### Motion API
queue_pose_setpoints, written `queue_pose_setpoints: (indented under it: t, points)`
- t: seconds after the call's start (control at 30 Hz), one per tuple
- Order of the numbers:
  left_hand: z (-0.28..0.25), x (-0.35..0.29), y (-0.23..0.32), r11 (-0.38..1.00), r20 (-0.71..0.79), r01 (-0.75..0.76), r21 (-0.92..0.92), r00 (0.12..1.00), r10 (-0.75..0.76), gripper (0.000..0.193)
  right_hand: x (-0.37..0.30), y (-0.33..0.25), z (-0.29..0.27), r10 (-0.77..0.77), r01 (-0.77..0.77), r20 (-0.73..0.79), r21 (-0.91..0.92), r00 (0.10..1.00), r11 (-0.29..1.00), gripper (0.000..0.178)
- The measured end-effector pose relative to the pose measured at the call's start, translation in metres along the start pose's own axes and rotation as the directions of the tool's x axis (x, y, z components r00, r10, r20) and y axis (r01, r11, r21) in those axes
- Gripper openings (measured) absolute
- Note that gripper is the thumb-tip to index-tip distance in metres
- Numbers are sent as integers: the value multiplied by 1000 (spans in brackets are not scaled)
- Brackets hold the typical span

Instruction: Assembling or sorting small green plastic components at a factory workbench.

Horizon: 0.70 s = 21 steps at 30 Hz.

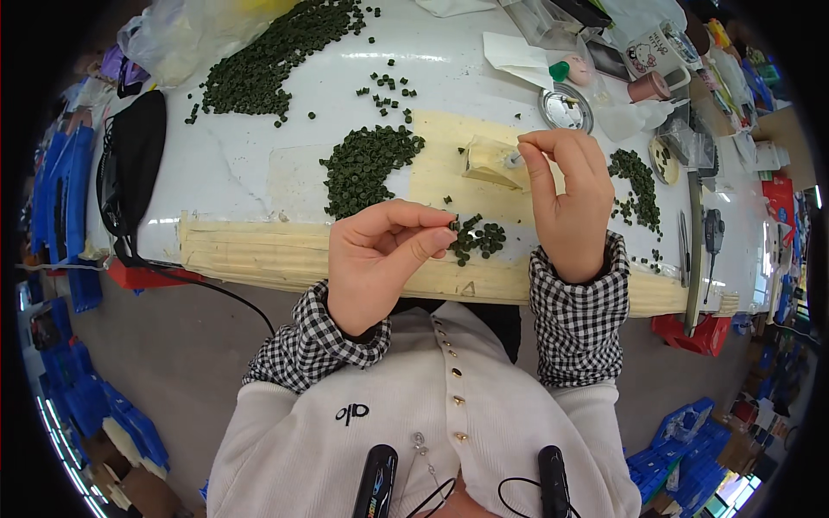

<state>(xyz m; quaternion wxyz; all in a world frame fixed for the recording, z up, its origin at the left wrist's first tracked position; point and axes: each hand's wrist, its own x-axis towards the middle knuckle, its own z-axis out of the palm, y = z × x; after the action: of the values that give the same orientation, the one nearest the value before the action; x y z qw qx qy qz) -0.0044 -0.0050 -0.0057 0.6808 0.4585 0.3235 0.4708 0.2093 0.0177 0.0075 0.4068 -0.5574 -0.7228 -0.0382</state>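
Observation:
My left hand (384, 259) is closed in a pinch, with a small dark green piece (454, 224) at its fingertips. Just beyond those fingertips lies a little heap of similar green pieces (480, 242). To its right, my right hand (572, 194) has thumb and index finger closed at the end of a cream-coloured block (492, 161). A small greyish tip (514, 161) shows beside that thumb; what the fingers grip is mostly hidden. A larger pile of green pieces (367, 168) sits beyond my left hand, and another pile (636, 186) lies right of my right hand.
The biggest green heap (263, 69) spreads at the far left beside a clear plastic bag (181, 39). A black face mask (138, 164) lies at the left edge. At the right are a round metal lid (566, 110), a white mug (652, 56), tweezers (683, 249) and a black-handled tool (713, 237).

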Motion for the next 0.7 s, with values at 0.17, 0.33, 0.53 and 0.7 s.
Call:
queue_pose_setpoints:
  t: [0.17, 0.33, 0.53, 0.7]
  points:
    - [-1, 0, 0, 1000, -16, -23, -11, 1000, 23, 17, -8, -24, -15, 119, -117, -9, 127, 993, 985, 18]
    - [1, 0, 1, 999, 0, -32, 8, 999, 32, 16, -33, -54, -26, 149, -259, 258, 471, 954, 843, 25]
    - [2, -3, 2, 999, 26, -32, 25, 999, 31, 16, -45, -64, -20, 162, -313, 291, 607, 943, 730, 31]
    - [3, -5, 2, 990, 47, -103, 100, 994, 99, 16, -48, -60, -22, 102, -251, 277, 578, 955, 776, 33]
